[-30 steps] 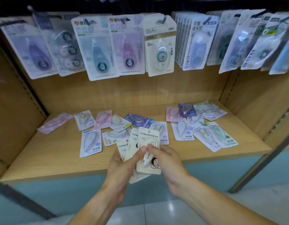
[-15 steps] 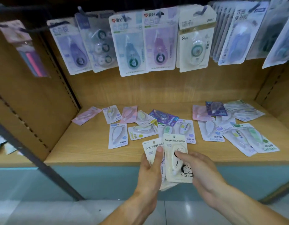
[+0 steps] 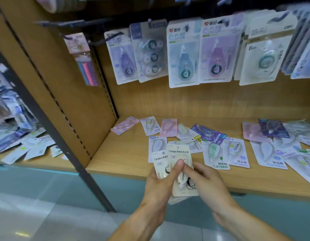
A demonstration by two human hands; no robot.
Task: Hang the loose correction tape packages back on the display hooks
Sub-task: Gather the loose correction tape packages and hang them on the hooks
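Observation:
A small stack of cream Campus correction tape packages (image 3: 179, 154) is held in front of the wooden shelf's front edge. My left hand (image 3: 158, 184) grips the stack from the left, its thumb lying across the front package. My right hand (image 3: 207, 184) pinches the front package from the right. Several loose packages (image 3: 217, 153) lie flat on the shelf (image 3: 126, 153) behind my hands. Above them, more packages (image 3: 183, 56) hang in a row on display hooks. A dark hook (image 3: 77, 24) at the upper left sticks out with nothing on it.
A wooden side panel (image 3: 51, 80) walls off the bay on the left, with a dark metal upright (image 3: 60, 136) slanting in front of it. A pack of coloured pens (image 3: 84, 63) hangs by the panel. More packets (image 3: 20, 141) are piled on the neighbouring shelf, far left.
The view has swung left, bringing the side panel and the neighbouring shelf into sight. Both hands still hold the cream packages; my left thumb has moved up across the front one.

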